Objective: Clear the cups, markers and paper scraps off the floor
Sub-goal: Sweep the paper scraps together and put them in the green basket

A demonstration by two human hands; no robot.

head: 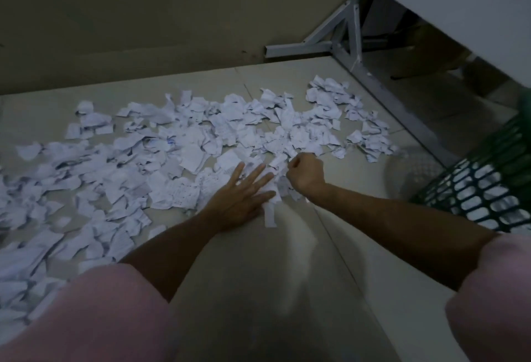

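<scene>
We press the left hand (240, 198) flat — fingers straight — on paper scraps (178, 143) to pen them beside the right hand (304, 173), fisted round a bunch for lifting.

Paper scraps (172, 155) lie spread across the floor (359, 261) from near left to far right, a basket (488, 189) at right and a table frame (344, 43) beyond.

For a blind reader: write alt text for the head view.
Two bare hands gather torn paper scraps strewn across a tiled floor: the left hand lies flat with fingers spread, the right hand grips a bunch of scraps. A green mesh basket stands to the right.
</scene>
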